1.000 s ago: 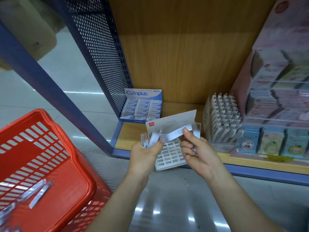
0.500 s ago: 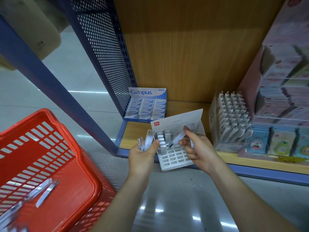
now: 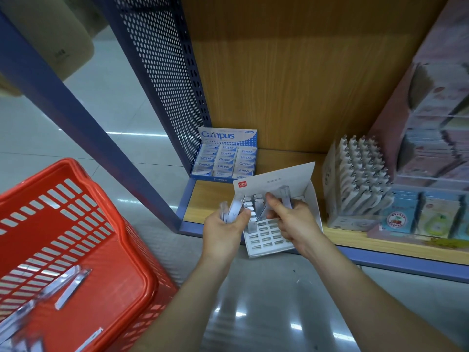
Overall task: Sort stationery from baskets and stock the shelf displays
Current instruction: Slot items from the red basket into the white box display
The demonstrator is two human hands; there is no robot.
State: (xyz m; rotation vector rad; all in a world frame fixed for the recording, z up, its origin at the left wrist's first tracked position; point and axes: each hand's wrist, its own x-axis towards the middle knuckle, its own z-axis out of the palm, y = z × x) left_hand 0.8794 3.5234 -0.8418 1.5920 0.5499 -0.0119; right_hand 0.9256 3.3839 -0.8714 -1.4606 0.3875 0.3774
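We see the left hand (image 3: 223, 231) just in front of the near left corner of the wooden shelf (image 3: 210, 199). Its fingers are curled round a bundle of narrow packets (image 3: 232, 211), which fan upward out of the fist. The right hand (image 3: 291, 221) is just beside it, to the right. Thumb and forefinger are closed in a tight pinch on 1 single packet (image 3: 262, 212), which is tilted over the white display box (image 3: 266, 240).

The box sits at the near edge of the shelf and juts slightly past it. Its slotted floor shows in the near half, and a few packets stand upright in the far rows. A raised back card (image 3: 276, 179) with a small red logo stands at the far side. We cannot tell whether the pinched packet already touches a slot.

At the near left, on the floor (image 3: 266, 313), stands the red basket (image 3: 121, 224), with several loose packets (image 3: 71, 285) lying flat inside.

Far left on the shelf, against the perforated panel (image 3: 165, 72), is a blue Campus box (image 3: 225, 158) filled with small rows of cartons. To the right of the white box stands a pen rack (image 3: 360, 179). Further right, a pink display (image 3: 436, 123) is blurred, with small blue and green packs (image 3: 398, 219) in front of it.
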